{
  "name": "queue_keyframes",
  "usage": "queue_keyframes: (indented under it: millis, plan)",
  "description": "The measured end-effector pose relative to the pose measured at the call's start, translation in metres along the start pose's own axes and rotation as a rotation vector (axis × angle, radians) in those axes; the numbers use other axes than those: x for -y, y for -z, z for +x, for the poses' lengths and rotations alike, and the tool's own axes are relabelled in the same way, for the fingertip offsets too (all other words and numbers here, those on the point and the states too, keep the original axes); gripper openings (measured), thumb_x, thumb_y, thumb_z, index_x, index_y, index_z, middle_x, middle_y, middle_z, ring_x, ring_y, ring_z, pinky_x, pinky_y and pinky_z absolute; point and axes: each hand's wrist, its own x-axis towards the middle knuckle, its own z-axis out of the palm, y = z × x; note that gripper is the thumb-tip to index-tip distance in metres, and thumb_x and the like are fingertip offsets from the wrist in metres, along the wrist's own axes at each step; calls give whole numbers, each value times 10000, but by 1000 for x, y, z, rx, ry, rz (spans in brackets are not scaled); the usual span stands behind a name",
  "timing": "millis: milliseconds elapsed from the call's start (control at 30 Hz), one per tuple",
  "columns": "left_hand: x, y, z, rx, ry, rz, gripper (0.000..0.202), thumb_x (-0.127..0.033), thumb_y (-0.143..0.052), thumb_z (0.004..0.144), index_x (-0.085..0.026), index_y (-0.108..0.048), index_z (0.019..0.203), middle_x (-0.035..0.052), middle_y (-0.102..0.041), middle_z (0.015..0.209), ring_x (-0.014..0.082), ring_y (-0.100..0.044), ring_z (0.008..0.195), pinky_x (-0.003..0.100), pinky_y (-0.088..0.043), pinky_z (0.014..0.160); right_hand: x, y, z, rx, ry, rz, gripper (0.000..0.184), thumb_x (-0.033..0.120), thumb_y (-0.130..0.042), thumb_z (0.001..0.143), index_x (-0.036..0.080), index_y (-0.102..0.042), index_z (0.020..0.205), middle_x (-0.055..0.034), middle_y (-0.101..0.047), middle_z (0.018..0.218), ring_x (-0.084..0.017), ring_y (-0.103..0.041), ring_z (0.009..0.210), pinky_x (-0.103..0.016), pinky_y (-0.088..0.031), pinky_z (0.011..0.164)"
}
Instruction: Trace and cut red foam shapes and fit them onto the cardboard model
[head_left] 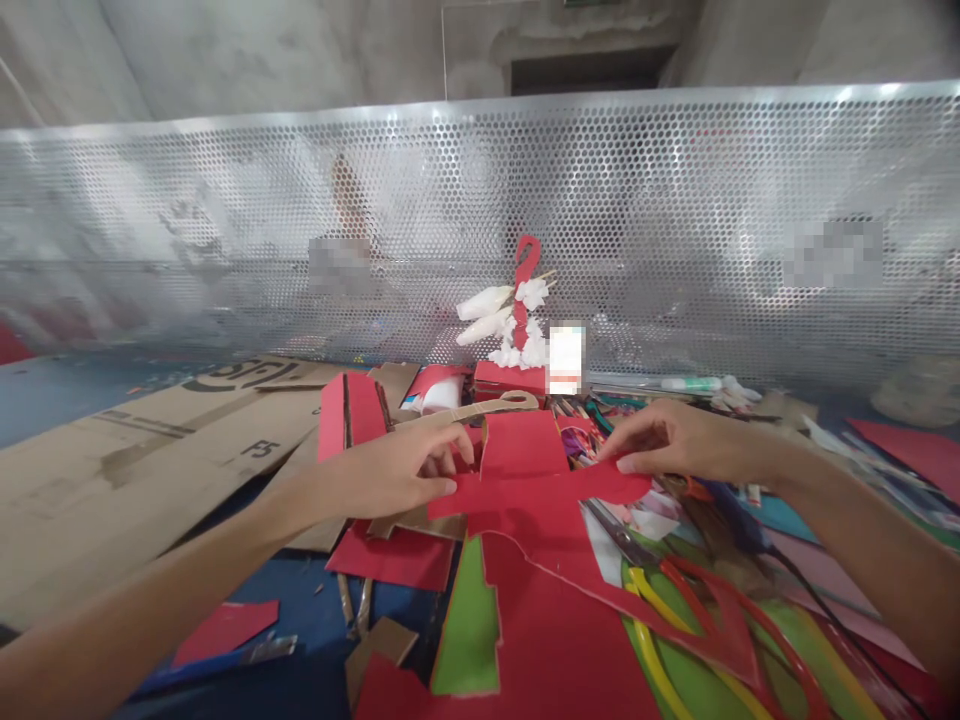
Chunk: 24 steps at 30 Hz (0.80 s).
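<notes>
Red card sheet [540, 640] lies at the near edge of the worktop [315, 620]. Beyond it, the left hand [405, 470] and right hand [667, 440] each hold a pinching grip on one end of a red strip [540, 492].

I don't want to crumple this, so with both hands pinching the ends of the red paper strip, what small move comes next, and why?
Probably lower the red paper strip flat onto the large red cut sheet beneath it. The left hand and right hand each pinch one end, holding it stretched across over that sheet, so a short downward move looks safest.
</notes>
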Motion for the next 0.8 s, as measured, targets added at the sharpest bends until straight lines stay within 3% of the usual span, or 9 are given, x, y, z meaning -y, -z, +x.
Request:
queue_keyframes:
  millis: [133, 233, 300, 467, 567, 667, 800]
  plan:
    - [-2, -3, 0, -59, -70, 49, 325, -325, -530, 939, -262, -563, 1256, 81, -597, 1234, 191, -599, 992, 339, -493, 862, -2, 4, -2, -26, 0, 9, 304, 441, -720, 829, 236, -814, 1034, -72, -764, 996, -235, -656, 901, -312, -481, 756]
    - [-5, -2, -2, -42, -95, 83, 309, -322, -528, 944, -294, -621, 1237, 83, -457, 1463, 193, -596, 1018, 332, -492, 864, -2, 4, -3, -29, -10, -5, 287, 420, -714, 840, 223, -815, 1023, -71, -759, 946, -224, -649, 849, -309, -472, 719]
    - [-7, 0, -3, -6, -80, 106, 315, -321, -527, 940, -309, -644, 1232, 80, -434, 1479, 191, -605, 974, 317, -501, 808, -2, 3, -3, -25, -7, -8, 283, 409, -711, 844, 222, -812, 1031, -69, -759, 964, -223, -649, 856, -308, -472, 725]
    - [-14, 3, -7, 113, 32, 54, 322, -298, -534, 900, -271, -637, 1204, 74, -587, 1147, 165, -586, 782, 252, -460, 609, 1, 2, -1, 10, 27, -16, 290, 426, -702, 849, 238, -808, 1044, -60, -760, 1025, -223, -652, 901, -295, -476, 756]
    - [-20, 5, -8, 206, 19, 44, 291, -252, -548, 859, -245, -616, 1142, 35, -595, 985, 160, -549, 772, 246, -441, 635, 4, -1, 0, 29, 15, -17, 310, 441, -704, 836, 220, -810, 1026, -62, -750, 907, -191, -626, 771, -274, -454, 658]
    - [-26, 6, -9, 275, -10, 68, 267, -222, -548, 829, -237, -593, 1091, 14, -580, 929, 163, -516, 792, 249, -424, 674, 4, -5, 1, 71, 8, -8, 305, 439, -697, 839, 217, -807, 1016, -19, -681, 717, -121, -506, 577, -239, -353, 527]
    - [-26, 4, -11, 301, -21, 44, 221, -231, -556, 810, -224, -577, 1029, -2, -529, 838, 155, -472, 740, 243, -398, 647, 0, -7, 4, 101, 69, 33, 276, 374, -712, 826, 202, -803, 1021, -23, -700, 786, -121, -534, 638, -229, -367, 558]
